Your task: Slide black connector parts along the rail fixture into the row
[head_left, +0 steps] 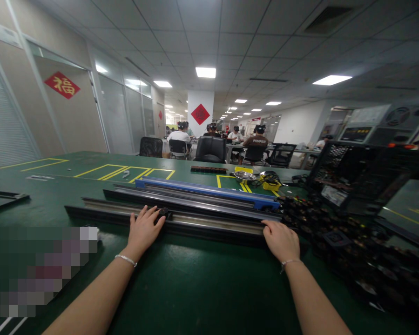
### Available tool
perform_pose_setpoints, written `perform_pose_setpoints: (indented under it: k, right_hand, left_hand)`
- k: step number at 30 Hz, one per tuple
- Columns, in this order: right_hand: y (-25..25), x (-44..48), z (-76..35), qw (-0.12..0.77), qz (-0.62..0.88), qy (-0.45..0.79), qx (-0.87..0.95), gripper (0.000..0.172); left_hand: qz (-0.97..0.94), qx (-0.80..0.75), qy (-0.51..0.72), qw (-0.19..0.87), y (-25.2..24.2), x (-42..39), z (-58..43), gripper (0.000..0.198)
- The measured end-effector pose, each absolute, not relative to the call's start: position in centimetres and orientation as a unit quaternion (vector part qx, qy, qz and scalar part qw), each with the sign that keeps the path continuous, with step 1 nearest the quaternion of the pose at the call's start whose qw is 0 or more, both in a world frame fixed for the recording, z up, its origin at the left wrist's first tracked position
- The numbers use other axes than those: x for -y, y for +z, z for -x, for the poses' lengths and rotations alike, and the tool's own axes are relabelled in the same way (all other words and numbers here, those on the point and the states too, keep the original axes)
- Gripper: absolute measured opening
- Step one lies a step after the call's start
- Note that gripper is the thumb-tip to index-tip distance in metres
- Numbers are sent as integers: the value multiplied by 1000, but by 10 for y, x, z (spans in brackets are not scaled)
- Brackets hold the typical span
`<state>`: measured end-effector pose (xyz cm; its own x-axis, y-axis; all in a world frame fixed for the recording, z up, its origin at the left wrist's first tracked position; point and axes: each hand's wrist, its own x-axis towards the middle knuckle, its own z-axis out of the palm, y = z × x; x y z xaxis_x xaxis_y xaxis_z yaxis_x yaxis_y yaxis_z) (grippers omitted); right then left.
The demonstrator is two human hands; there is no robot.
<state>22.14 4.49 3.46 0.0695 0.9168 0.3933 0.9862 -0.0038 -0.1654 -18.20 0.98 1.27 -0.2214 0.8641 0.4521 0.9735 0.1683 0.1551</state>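
A long black rail with a pale metallic channel [209,224] lies across the green table in front of me. My left hand [145,229] rests on its left part with fingers spread, beside a small black block [164,212] on the rail. At the rail's right end is my right hand [282,239], its fingers bent over the edge and closed; the thumb side touches the rail. Just behind lie a second dark rail with a silvery strip [195,203] and a blue rail [209,190].
Many small black parts [349,246] are heaped at the right, near a black crate [356,172]. A metal bowl [244,176], cables and yellow trays stand behind the rails. A black frame [7,195] lies far left. People sit at tables beyond.
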Motion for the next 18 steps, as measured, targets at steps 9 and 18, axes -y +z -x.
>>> perform_pose_setpoints:
  k: [9, 18]
  right_hand:
    - [34, -45, -222, 199, 704, -89, 676, 39]
    - [33, -46, -222, 204, 700, -93, 678, 39]
  left_hand:
    - [612, 751, -207, 136, 13, -10, 182, 40]
    - [616, 749, -199, 136, 14, -8, 181, 41]
